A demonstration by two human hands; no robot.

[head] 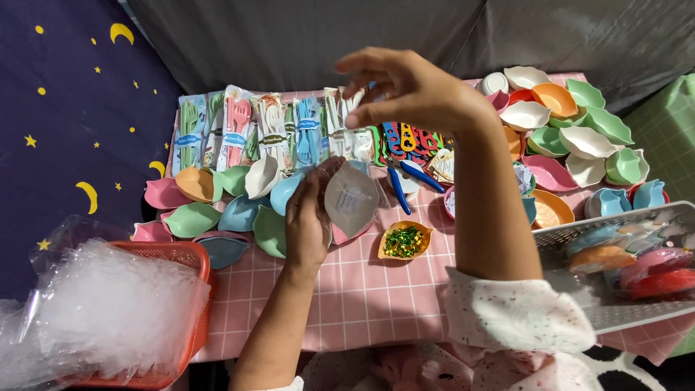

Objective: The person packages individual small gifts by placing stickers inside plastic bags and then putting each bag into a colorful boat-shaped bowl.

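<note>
While the left hand (308,221) grips it, the leaf-shaped dish (350,199) points down.

A pink checked tablecloth (376,289) lies beside a navy fabric with yellow moons and stars (65,130). Leaf-shaped plastic dishes (572,137) show white, green, orange and pink; the plastic basket (190,255) is red.

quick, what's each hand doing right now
Left hand: closed on a whitish leaf-shaped dish.
Right hand: raised above the table, fingertips pinched together; whether it holds anything cannot be told.
</note>
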